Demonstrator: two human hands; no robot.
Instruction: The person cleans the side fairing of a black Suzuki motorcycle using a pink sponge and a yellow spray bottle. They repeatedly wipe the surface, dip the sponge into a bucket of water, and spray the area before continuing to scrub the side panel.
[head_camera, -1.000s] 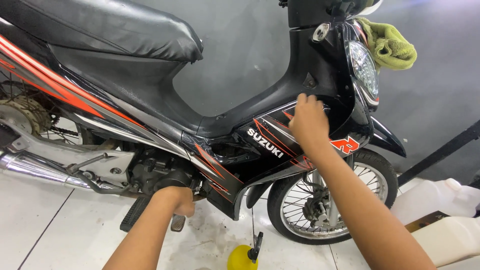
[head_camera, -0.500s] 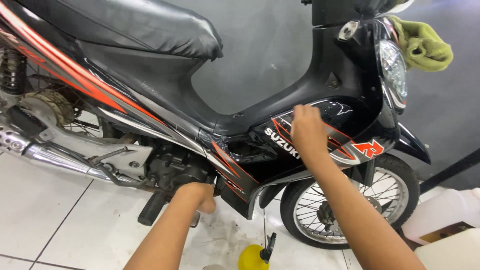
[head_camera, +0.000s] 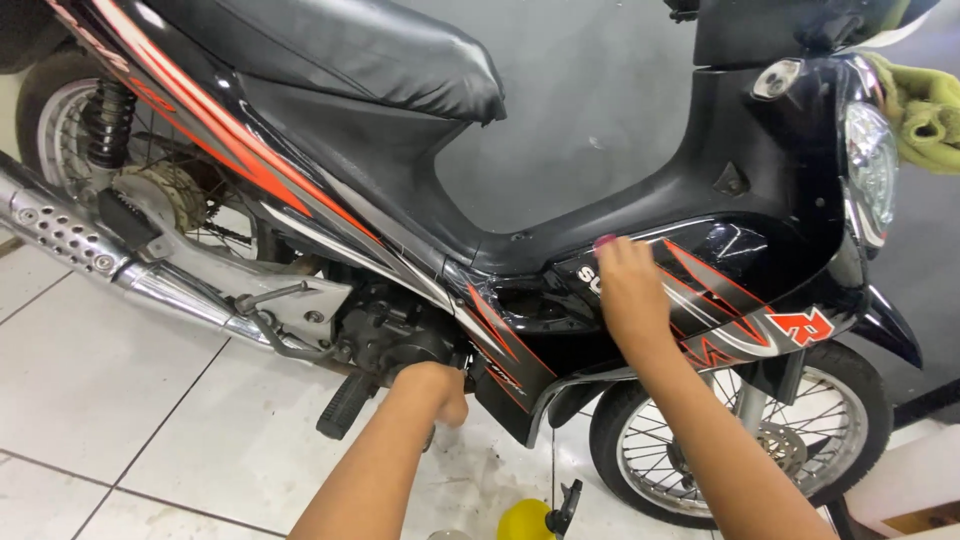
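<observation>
Below the seat (head_camera: 330, 60), at the lower edge of the motorcycle's bodywork, I have both hands on the job. My left hand (head_camera: 432, 385) is pushed in under the engine (head_camera: 395, 330), by the bottom corner of the side panel (head_camera: 640, 300); its fingers curl out of sight behind that edge, so I cannot tell how far closed the grip is or whether it has hold of anything. My right hand (head_camera: 628, 290) lies flat on the panel's glossy face, fingers spread and pressing, closed on nothing.

The panel is the black fairing with red and grey stripes, up and to the right of my left hand and directly beneath my right palm, running from the footwell toward the front wheel (head_camera: 740, 450).

Handling assessment: I judge the panel to be thin moulded plastic, light, somewhat flexible, and liable to crack at its fixing tabs if bent. The lacquered surface looks slippery and easily marked. The best hold, in my judgement, is along its lower rim and rear edge, close to my left hand, with the flat palm steadying the face.

Surroundings: a footpeg (head_camera: 345, 405) sits just left of my left hand, the chrome exhaust (head_camera: 90, 250) well to its left. A yellow bottle (head_camera: 525, 520) stands on the tiled floor (head_camera: 130, 400) below, between my forearms. A green rag (head_camera: 925, 105) hangs above and right of my right hand, beside the headlamp (head_camera: 868, 165).
</observation>
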